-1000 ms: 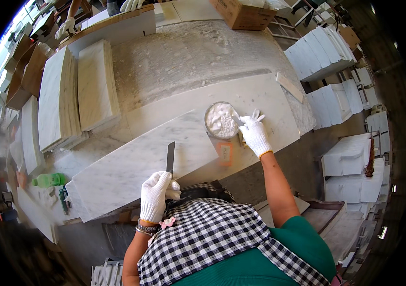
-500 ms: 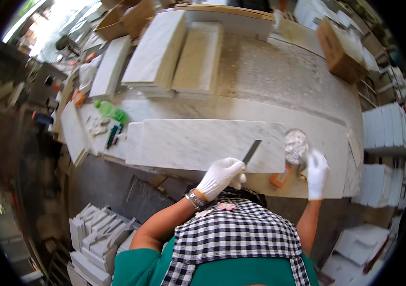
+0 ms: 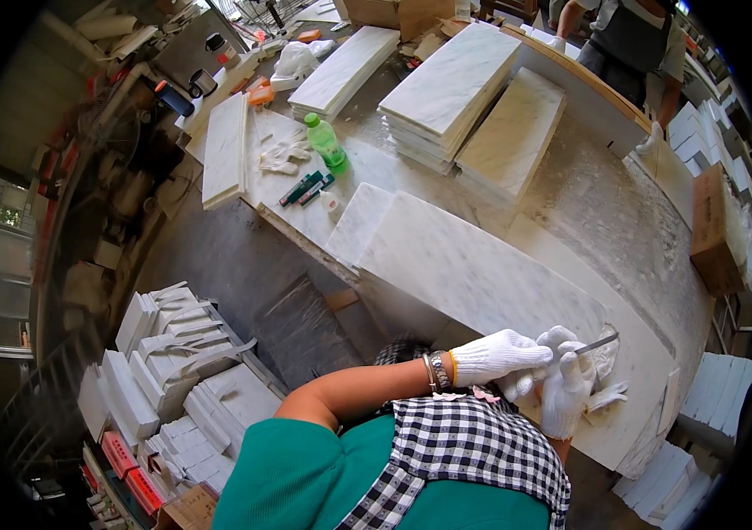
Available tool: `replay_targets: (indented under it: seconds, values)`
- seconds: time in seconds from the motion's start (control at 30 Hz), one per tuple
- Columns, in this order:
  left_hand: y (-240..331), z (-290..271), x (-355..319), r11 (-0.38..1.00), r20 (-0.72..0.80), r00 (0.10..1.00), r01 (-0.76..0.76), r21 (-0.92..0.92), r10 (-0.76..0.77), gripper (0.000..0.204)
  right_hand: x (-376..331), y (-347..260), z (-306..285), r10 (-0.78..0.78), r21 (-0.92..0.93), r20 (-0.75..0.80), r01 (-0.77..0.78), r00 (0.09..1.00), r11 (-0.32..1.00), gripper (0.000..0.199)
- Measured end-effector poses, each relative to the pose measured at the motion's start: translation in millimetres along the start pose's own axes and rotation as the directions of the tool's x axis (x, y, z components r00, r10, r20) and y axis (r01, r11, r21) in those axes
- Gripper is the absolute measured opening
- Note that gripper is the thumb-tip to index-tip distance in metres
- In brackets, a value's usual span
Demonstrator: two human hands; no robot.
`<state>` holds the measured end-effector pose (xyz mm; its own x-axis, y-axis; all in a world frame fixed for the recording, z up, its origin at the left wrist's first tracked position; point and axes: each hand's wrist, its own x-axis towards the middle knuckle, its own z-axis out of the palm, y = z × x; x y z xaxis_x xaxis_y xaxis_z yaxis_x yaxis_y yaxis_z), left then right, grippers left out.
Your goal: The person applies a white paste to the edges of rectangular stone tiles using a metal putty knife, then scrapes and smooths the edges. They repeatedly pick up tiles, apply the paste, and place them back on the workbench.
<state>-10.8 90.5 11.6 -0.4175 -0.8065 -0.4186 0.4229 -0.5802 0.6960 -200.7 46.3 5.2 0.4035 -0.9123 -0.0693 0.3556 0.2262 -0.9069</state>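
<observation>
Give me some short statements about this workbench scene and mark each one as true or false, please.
1. Both hands wear white gloves. True: the left hand and the right hand are gloved.
2. The hands are far apart. False: they meet over the near marble slab.
3. A thin metal blade sticks out from the hands. True.
4. The green bottle lies on the floor. False: it stands on the bench, beside loose white gloves.
5. Another person stands at the far side of the bench. True.
</observation>
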Motion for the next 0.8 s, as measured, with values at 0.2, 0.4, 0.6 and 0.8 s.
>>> replay_targets:
  seconds: [0.2,0.4,0.6,0.8]
  values:
    - [48,-80,-60,0.843,-0.494,0.699,-0.516,0.151,0.517,0.027,21,-12,3,-0.051,-0.204,-0.156,0.018,0.986,0.979,0.018]
    - [70,-201,-148,0.568,-0.904,-0.031,-0.769,0.294,0.427,0.027,35,8,10,0.078,-0.227,-0.248,-0.136,0.966,0.964,0.012]
    - [85,-235,-128,0.809,-0.837,-0.182,-0.215,0.547,0.517,0.041,56,18,22,0.147,-0.397,-0.319,-0.273,0.936,0.876,0.011]
    - [107,-255,-106,0.692,-0.715,-0.122,0.408,0.595,0.688,0.056,61,20,18,0.171,-0.376,-0.328,-0.295,0.929,0.878,0.011]
